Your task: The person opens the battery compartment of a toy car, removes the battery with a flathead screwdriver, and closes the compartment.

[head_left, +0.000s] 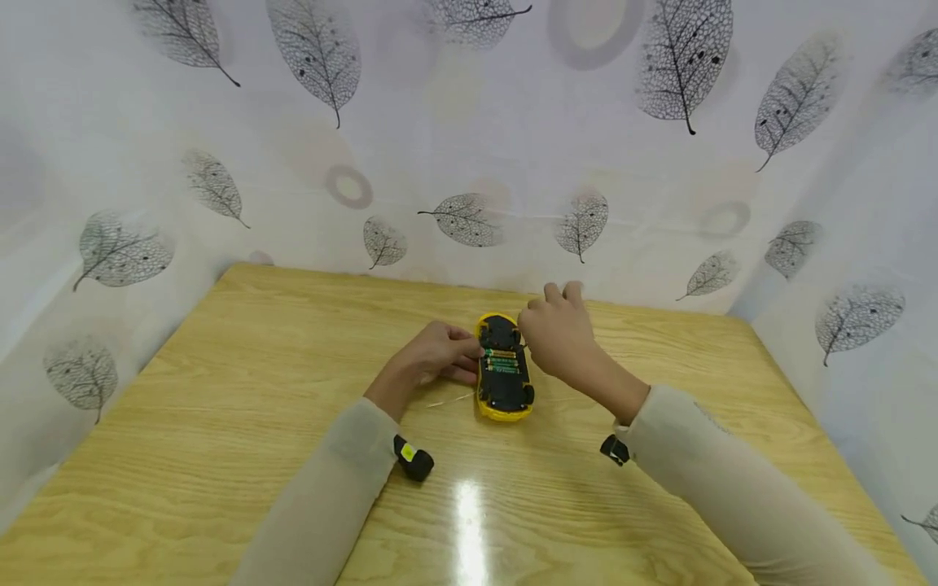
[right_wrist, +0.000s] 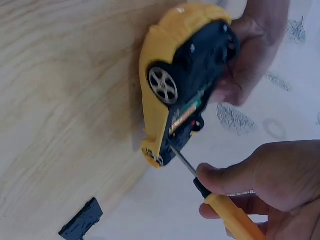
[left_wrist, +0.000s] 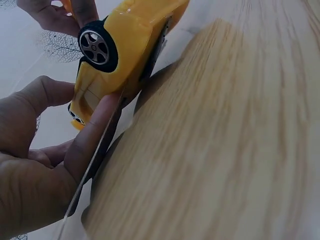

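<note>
A yellow toy car (head_left: 506,392) lies wheels-up on the table, its black underside facing upward. Several green batteries (head_left: 501,363) sit in the uncovered compartment in its middle. My left hand (head_left: 437,354) holds the car by its left side; in the left wrist view the thumb is on one edge and a finger lies along the yellow body (left_wrist: 131,37). On the other side, my right hand (head_left: 560,334) grips a screwdriver (right_wrist: 230,215) with an orange-yellow handle. Its metal tip meets the underside beside the batteries in the right wrist view.
A small black plastic cover (right_wrist: 81,220) lies on the wooden table (head_left: 278,391), apart from the car. A thin pale strand (head_left: 450,400) extends left from the car, below my left hand. Leaf-patterned cloth (head_left: 454,146) hangs behind the table and at both sides.
</note>
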A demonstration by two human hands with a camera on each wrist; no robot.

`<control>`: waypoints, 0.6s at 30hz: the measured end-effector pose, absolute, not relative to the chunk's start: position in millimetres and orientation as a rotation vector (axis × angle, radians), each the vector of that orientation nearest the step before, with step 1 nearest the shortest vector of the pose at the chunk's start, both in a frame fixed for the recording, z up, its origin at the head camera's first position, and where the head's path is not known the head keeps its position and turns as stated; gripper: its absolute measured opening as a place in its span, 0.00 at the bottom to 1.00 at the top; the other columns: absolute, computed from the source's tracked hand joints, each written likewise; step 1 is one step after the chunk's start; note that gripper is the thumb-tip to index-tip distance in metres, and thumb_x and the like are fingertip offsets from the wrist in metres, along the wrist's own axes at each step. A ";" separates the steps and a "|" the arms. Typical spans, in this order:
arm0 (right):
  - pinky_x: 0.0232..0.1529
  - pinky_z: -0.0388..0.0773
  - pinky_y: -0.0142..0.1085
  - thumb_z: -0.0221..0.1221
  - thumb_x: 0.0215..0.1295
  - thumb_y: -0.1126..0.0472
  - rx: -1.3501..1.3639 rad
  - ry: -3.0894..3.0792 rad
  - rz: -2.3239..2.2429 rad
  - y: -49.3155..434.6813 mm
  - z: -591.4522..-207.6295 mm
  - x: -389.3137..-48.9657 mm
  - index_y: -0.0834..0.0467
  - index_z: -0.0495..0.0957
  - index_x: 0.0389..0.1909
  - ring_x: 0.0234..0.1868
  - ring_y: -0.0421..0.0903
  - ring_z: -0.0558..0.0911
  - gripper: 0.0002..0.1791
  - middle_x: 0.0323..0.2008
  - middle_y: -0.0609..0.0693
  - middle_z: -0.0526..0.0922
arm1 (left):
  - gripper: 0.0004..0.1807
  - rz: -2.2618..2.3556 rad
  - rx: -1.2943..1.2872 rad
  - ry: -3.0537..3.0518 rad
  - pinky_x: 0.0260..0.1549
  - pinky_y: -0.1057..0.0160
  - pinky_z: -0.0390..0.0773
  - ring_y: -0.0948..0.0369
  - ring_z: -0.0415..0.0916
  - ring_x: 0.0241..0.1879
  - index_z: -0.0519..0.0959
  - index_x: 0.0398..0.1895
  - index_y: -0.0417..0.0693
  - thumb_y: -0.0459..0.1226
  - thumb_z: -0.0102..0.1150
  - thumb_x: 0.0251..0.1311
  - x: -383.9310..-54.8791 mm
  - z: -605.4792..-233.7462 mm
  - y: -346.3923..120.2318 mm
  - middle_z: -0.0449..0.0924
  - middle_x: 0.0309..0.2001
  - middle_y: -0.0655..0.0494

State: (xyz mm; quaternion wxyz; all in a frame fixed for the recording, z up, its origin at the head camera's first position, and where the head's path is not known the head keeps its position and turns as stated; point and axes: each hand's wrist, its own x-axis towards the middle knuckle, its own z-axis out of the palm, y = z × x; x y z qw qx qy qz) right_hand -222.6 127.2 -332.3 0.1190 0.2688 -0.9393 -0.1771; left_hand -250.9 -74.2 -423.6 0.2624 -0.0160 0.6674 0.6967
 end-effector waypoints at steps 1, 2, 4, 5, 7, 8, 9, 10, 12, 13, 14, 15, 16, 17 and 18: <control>0.39 0.58 0.46 0.66 0.67 0.64 0.808 -2.709 -0.535 126.2 -333.0 -221.8 0.51 0.69 0.13 0.30 0.50 0.63 0.23 0.19 0.47 0.69 | 0.18 1.885 -0.041 1.805 0.38 0.54 0.91 0.51 0.86 0.37 0.77 0.57 0.31 0.29 0.60 0.66 -251.0 -423.7 -74.0 0.85 0.45 0.37; 0.39 0.57 0.45 0.65 0.67 0.65 0.823 -2.678 -0.554 125.8 -333.9 -221.2 0.51 0.67 0.12 0.30 0.50 0.62 0.25 0.18 0.47 0.67 | 0.18 1.888 -0.039 1.804 0.38 0.55 0.91 0.51 0.86 0.37 0.77 0.57 0.31 0.29 0.60 0.66 -251.2 -423.9 -73.8 0.85 0.45 0.37; 0.38 0.55 0.45 0.65 0.67 0.66 0.832 -2.647 -0.559 126.3 -334.5 -220.4 0.51 0.64 0.11 0.28 0.49 0.59 0.26 0.17 0.47 0.63 | 0.18 1.891 -0.034 1.807 0.38 0.54 0.91 0.51 0.86 0.37 0.77 0.57 0.31 0.29 0.60 0.66 -251.2 -423.9 -73.7 0.85 0.45 0.37; 0.38 0.54 0.45 0.66 0.66 0.65 0.826 -2.646 -0.558 127.3 -334.6 -221.0 0.51 0.64 0.11 0.28 0.49 0.58 0.27 0.17 0.47 0.62 | 0.18 1.892 -0.034 1.809 0.38 0.54 0.91 0.51 0.86 0.37 0.77 0.58 0.31 0.29 0.60 0.66 -251.4 -424.0 -73.6 0.85 0.45 0.37; 0.38 0.54 0.44 0.68 0.64 0.63 0.814 -2.675 -0.516 130.1 -333.6 -223.0 0.50 0.69 0.12 0.27 0.48 0.58 0.24 0.17 0.46 0.63 | 0.18 1.892 -0.037 1.809 0.38 0.54 0.90 0.51 0.86 0.37 0.77 0.58 0.31 0.29 0.60 0.67 -251.5 -423.8 -73.7 0.85 0.45 0.37; 0.38 0.54 0.45 0.70 0.63 0.62 0.810 -2.703 -0.491 132.0 -332.9 -224.6 0.50 0.72 0.13 0.27 0.48 0.58 0.22 0.17 0.45 0.65 | 0.19 1.893 -0.039 1.807 0.38 0.54 0.90 0.51 0.86 0.38 0.76 0.59 0.31 0.29 0.60 0.67 -251.4 -423.4 -73.8 0.84 0.45 0.37; 0.39 0.55 0.45 0.71 0.63 0.61 0.808 -2.737 -0.452 134.0 -332.4 -226.6 0.50 0.76 0.15 0.27 0.47 0.59 0.19 0.18 0.45 0.67 | 0.19 1.894 -0.042 1.806 0.38 0.54 0.90 0.50 0.86 0.38 0.76 0.59 0.31 0.29 0.60 0.67 -251.5 -423.2 -73.8 0.84 0.45 0.37; 0.39 0.53 0.45 0.72 0.62 0.60 0.807 -2.777 -0.390 136.3 -331.9 -228.7 0.49 0.78 0.17 0.27 0.47 0.59 0.16 0.19 0.44 0.70 | 0.19 1.894 -0.044 1.804 0.38 0.54 0.90 0.50 0.86 0.38 0.76 0.59 0.31 0.29 0.60 0.67 -251.8 -423.3 -73.9 0.84 0.46 0.37; 0.39 0.54 0.45 0.72 0.62 0.59 0.795 -2.852 -0.255 141.5 -331.5 -232.8 0.47 0.82 0.19 0.28 0.47 0.61 0.14 0.21 0.42 0.75 | 0.19 1.889 -0.048 1.802 0.38 0.54 0.90 0.50 0.86 0.38 0.76 0.59 0.31 0.29 0.60 0.67 -252.1 -423.6 -74.0 0.84 0.45 0.37; 0.39 0.53 0.45 0.72 0.63 0.59 0.789 -2.880 -0.195 144.3 -331.6 -234.8 0.47 0.82 0.19 0.28 0.48 0.62 0.14 0.22 0.42 0.77 | 0.19 1.889 -0.049 1.800 0.38 0.54 0.91 0.50 0.86 0.38 0.76 0.59 0.31 0.29 0.60 0.66 -252.4 -423.9 -73.8 0.84 0.45 0.37; 0.39 0.53 0.46 0.71 0.63 0.60 0.779 -2.904 -0.138 147.1 -332.2 -236.7 0.46 0.83 0.18 0.29 0.48 0.62 0.15 0.23 0.42 0.79 | 0.19 1.889 -0.048 1.799 0.38 0.54 0.91 0.50 0.86 0.38 0.76 0.59 0.31 0.29 0.60 0.67 -252.7 -424.3 -73.7 0.84 0.45 0.37; 0.39 0.53 0.46 0.71 0.64 0.60 0.772 -2.916 -0.082 149.8 -332.9 -238.2 0.45 0.83 0.18 0.29 0.49 0.63 0.15 0.24 0.42 0.81 | 0.19 1.888 -0.049 1.800 0.38 0.54 0.91 0.50 0.86 0.38 0.76 0.59 0.31 0.29 0.60 0.66 -252.9 -424.7 -73.4 0.84 0.45 0.37; 0.39 0.53 0.46 0.70 0.65 0.60 0.766 -2.924 -0.034 152.4 -333.9 -239.5 0.45 0.83 0.17 0.29 0.49 0.64 0.16 0.26 0.42 0.83 | 0.19 1.886 -0.051 1.802 0.38 0.54 0.91 0.50 0.86 0.38 0.76 0.59 0.31 0.29 0.61 0.66 -253.0 -424.8 -73.2 0.84 0.45 0.37; 0.38 0.53 0.46 0.69 0.65 0.60 0.759 -2.929 -0.006 154.9 -335.4 -240.7 0.44 0.84 0.18 0.30 0.50 0.65 0.15 0.27 0.42 0.84 | 0.19 1.884 -0.053 1.805 0.38 0.54 0.91 0.50 0.86 0.38 0.76 0.59 0.32 0.29 0.61 0.66 -252.9 -424.8 -73.1 0.85 0.45 0.37; 0.38 0.54 0.46 0.69 0.66 0.59 0.756 -2.936 0.019 157.0 -336.3 -241.3 0.44 0.86 0.19 0.30 0.50 0.66 0.14 0.28 0.43 0.85 | 0.19 1.884 -0.055 1.806 0.38 0.54 0.91 0.50 0.86 0.38 0.76 0.59 0.32 0.29 0.61 0.66 -252.6 -424.6 -73.1 0.85 0.45 0.37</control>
